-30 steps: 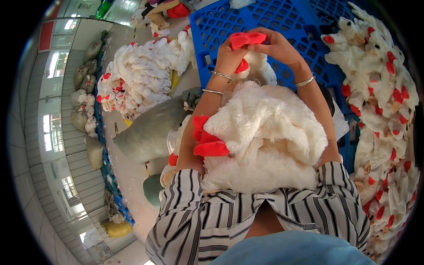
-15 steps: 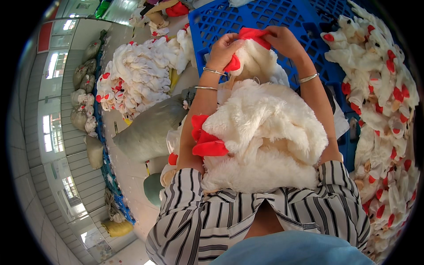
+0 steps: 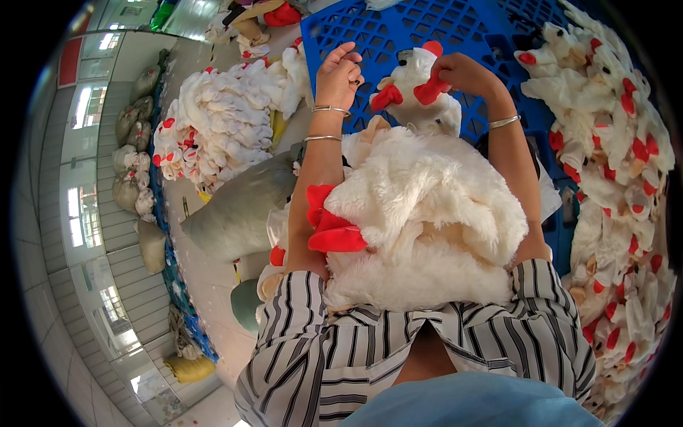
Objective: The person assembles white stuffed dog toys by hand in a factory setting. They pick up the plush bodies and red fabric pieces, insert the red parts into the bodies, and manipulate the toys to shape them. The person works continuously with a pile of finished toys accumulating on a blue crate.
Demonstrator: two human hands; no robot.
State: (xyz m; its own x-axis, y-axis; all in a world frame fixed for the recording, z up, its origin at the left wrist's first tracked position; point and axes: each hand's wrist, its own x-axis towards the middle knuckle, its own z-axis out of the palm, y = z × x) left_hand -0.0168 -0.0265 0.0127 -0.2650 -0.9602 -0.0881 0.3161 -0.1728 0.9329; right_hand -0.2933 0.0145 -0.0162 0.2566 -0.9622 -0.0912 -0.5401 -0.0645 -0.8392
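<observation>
1. Upper centre of the frame: your left hand [image 3: 340,77] has come away from the small white plush [image 3: 420,107], which both hands were touching half a second ago. Its fingers are half curled; whether they pinch anything thin, you cannot tell from this view.
2. Upper centre, slightly right: your right hand [image 3: 462,72] keeps a narrow grip on a red fabric piece [image 3: 430,89] of the plush. Judged from this, control of the work now rests on that hand alone.
3. The small plush now shows more of its white body, with further red parts at its left and top; it appears in front of the blue pallet [image 3: 441,30].
4. Centre: the large white plush [image 3: 434,199] stays between your forearms, its red flaps [image 3: 338,238] toward the left.
5. Upper left and right edge: a left pile [image 3: 220,114] and a right pile [image 3: 613,206] of similar pieces.
</observation>
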